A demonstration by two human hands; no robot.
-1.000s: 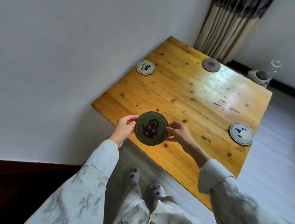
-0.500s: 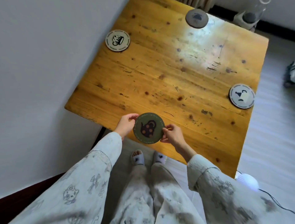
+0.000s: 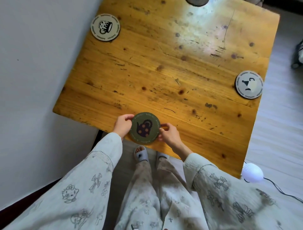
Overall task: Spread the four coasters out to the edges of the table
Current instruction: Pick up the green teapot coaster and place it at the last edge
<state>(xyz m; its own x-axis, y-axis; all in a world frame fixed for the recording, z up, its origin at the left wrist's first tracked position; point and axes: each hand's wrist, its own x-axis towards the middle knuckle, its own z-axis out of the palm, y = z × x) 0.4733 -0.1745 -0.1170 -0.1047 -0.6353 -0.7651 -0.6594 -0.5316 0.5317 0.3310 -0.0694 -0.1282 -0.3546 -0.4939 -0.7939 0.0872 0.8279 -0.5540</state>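
A dark green coaster with a teapot picture [image 3: 145,128] is at the near edge of the wooden table [image 3: 164,69]. My left hand [image 3: 122,125] grips its left rim and my right hand [image 3: 168,133] pinches its right rim. A white coaster with a mug picture [image 3: 105,27] lies near the far left edge. Another white coaster [image 3: 249,84] sits at the right edge. A grey coaster [image 3: 196,2] is cut off by the top of the frame at the far edge.
A pale wall runs along the table's left side. My feet in slippers [image 3: 141,153] stand on the floor just below the near edge. A white round lamp [image 3: 252,172] with a cable lies on the floor by the table's near right corner.
The view has tilted down and closer to the table. Both hands have kept hold of the green coaster and brought it down to the table's near edge.
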